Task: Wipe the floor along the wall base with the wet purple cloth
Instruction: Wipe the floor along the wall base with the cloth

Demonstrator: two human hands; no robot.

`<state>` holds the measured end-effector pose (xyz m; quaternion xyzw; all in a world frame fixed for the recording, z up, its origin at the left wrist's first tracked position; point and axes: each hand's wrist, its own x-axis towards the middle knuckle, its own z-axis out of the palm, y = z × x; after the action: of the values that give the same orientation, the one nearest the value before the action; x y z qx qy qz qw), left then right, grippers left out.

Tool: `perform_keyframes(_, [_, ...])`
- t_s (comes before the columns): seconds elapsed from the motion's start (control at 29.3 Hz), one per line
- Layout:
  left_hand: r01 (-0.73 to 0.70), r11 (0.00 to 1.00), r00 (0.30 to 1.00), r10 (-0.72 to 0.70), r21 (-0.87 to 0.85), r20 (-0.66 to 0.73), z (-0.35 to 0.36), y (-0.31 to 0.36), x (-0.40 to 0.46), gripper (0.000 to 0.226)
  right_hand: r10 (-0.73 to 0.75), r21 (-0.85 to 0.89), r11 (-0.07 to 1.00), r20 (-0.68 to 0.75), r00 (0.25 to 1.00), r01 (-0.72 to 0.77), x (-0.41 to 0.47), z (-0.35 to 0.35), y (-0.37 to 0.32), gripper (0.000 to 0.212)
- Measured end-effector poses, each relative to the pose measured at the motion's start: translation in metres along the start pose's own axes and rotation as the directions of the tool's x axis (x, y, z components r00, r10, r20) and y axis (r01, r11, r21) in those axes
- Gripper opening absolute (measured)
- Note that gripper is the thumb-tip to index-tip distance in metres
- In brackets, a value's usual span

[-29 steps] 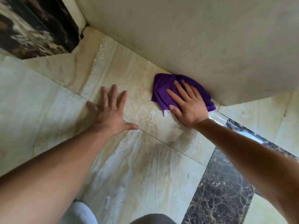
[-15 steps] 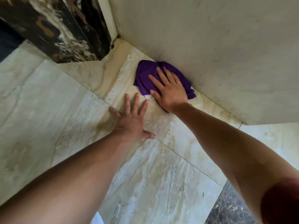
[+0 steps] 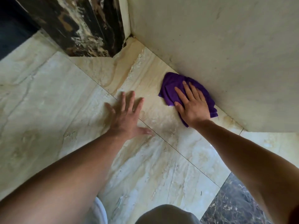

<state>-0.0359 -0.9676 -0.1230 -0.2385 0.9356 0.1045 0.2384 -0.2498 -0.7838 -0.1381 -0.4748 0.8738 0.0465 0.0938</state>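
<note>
**Purple cloth pressed at the foot of the wall**

A cream marble floor (image 3: 161, 167) with brownish veins and thin dark joints is spreading out under me, meeting a pale, smudged wall (image 3: 218, 54) that is running diagonally from the corner down to the right. At the corner a dark, mottled black-and-cream marble door frame (image 3: 84, 29) is standing, and a dark marble floor tile (image 3: 234, 206) is showing at the lower right.

I am pressing my right hand (image 3: 192, 107) flat on the purple cloth (image 3: 171, 88), fingers spread and laid open across it, not pinching it. The cloth is lying bunched on the floor, its far edge touching the base of the wall, with a bit of it sticking out beside my wrist. A stained, yellowish patch of floor is lying between the cloth and the corner.

I am bracing my left hand (image 3: 124, 117) flat on the bare floor, fingers splayed wide and thumb out to the right, holding nothing. It is sitting near the cloth but apart from it, across one of the tile joints.
</note>
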Motion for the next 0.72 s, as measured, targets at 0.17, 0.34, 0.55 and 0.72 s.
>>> perform_keyframes(0.17, [0.028,0.999,0.999,-0.03,-0.034,-0.032,0.011,-0.016,0.0,0.134,-0.091,0.016,0.996,-0.039,0.995,0.092,0.067,-0.008,-0.035,0.06])
perform_keyframes(0.34, [0.013,0.999,0.997,-0.017,-0.052,-0.073,0.011,-0.013,-0.004,0.132,-0.121,0.025,0.992,-0.061,0.991,0.123,0.129,-0.021,-0.075,0.062])
perform_keyframes(0.55, [0.023,0.999,0.997,-0.025,-0.026,-0.073,0.014,-0.014,-0.001,0.133,-0.106,0.06,0.992,-0.081,0.991,0.111,0.18,-0.032,-0.114,0.062])
perform_keyframes(0.72, [0.008,0.996,1.0,-0.01,-0.085,-0.016,0.003,-0.035,-0.006,0.131,-0.106,0.023,0.994,-0.002,0.994,0.106,0.173,-0.041,-0.114,0.062])
